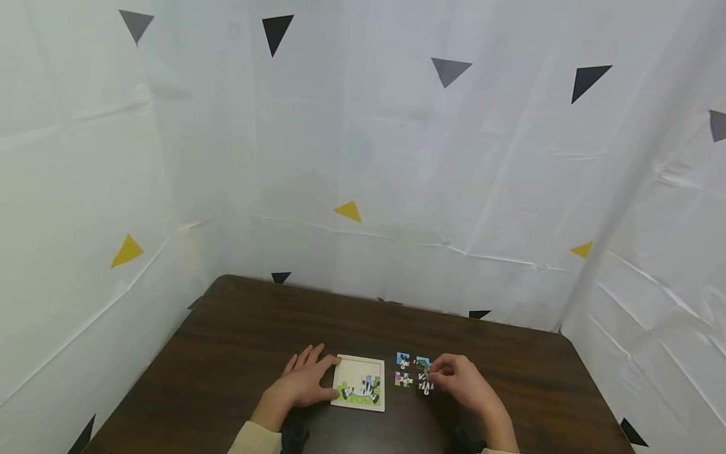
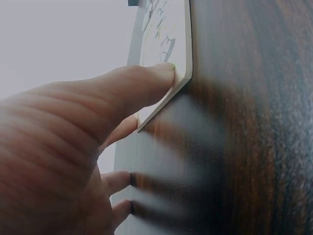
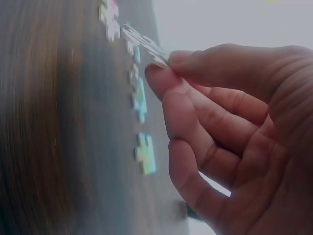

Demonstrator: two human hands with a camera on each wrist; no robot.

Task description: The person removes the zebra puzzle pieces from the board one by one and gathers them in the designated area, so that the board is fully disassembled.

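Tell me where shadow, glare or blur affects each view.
Head: a soft sheen on the table between the forearms; left wrist: the puzzle board looks pale and washed out, and the left hand casts dark shadows; right wrist: the loose puzzle pieces are blurred, the upper right nearly white.

Counting 1 L hand (image 1: 300,383), 1 R hand (image 1: 462,379), 1 tbl (image 1: 255,328), 1 puzzle tray (image 1: 356,367). Seeing min. 4 loose puzzle pcs (image 1: 403,379), incl. 1 pinched; can't confirm exact qty due to overlap. Also counting 3 yel. triangles (image 1: 348,211), 3 upper gry triangles (image 1: 450,70), min. 6 blk triangles (image 1: 277,31).
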